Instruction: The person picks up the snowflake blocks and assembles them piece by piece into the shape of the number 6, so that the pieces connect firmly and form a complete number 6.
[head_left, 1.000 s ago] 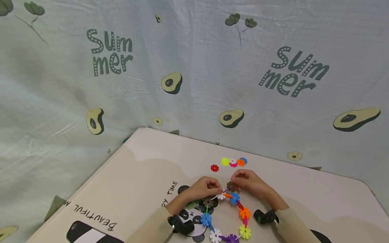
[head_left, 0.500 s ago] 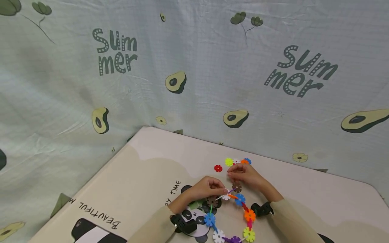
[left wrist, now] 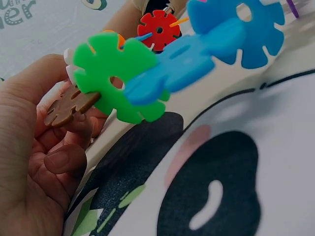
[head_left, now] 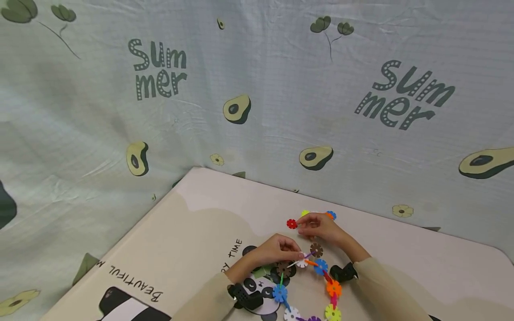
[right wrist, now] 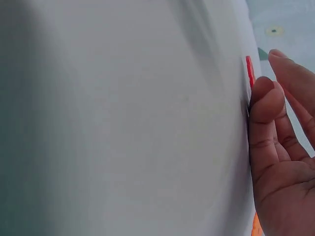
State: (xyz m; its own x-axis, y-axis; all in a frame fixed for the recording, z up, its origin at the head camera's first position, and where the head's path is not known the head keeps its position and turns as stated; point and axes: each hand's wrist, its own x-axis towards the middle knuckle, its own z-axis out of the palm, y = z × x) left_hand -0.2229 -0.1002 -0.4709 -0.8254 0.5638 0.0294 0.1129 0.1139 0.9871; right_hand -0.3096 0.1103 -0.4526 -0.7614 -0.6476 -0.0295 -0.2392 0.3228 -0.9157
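Observation:
My left hand (head_left: 279,249) pinches a loop of interlocking plastic snowflake discs near a white disc (head_left: 302,260) and a brown disc (head_left: 283,269). In the left wrist view, a green disc (left wrist: 101,66) joined to a blue disc (left wrist: 189,69) hangs in front of that hand. Another brown disc (head_left: 316,250) sticks out at the loop's far end. Beyond it, my right hand (head_left: 321,228) reaches over the table, its fingertips right at a loose red disc (head_left: 292,224). In the right wrist view, thumb and forefinger stand apart beside the red disc's edge (right wrist: 250,71).
Behind the right hand lie more loose discs, among them a yellow one (head_left: 305,213) and a blue one (head_left: 331,215), partly hidden. The pale table mat (head_left: 225,196) bears a printed panda. A patterned cloth (head_left: 257,67) hangs along the table's back edge.
My right hand has left the brown disc at the loop's far end and moved back and left to the red disc. The left hand keeps its hold on the loop.

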